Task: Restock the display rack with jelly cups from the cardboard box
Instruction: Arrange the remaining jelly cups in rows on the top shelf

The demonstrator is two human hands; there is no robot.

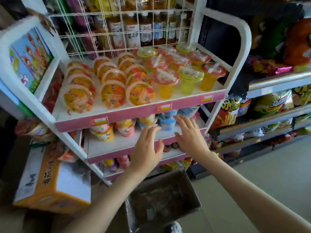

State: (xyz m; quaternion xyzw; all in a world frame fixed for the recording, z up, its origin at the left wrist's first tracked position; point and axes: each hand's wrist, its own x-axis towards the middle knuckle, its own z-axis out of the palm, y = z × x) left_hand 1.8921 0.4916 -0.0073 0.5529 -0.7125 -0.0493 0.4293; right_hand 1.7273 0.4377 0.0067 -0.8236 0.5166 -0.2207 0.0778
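At pink-white metal display rack (134,112), left hand (148,142), right hand (190,133): grip wide, empty; hasty push may topple blue plastic jelly cups (166,122).

One display rack (242,47) (three top-shelf price tags (164,107)), one open cardboard box (191,190), left hand (148,145), right hand (190,137).

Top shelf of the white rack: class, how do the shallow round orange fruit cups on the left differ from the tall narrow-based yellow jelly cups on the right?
The shallow round orange fruit cups lean back in overlapping rows; the tall narrow-based yellow jelly cups stand upright. The orange cups are wide and low; the yellow cups taper downward. Both share the top shelf.
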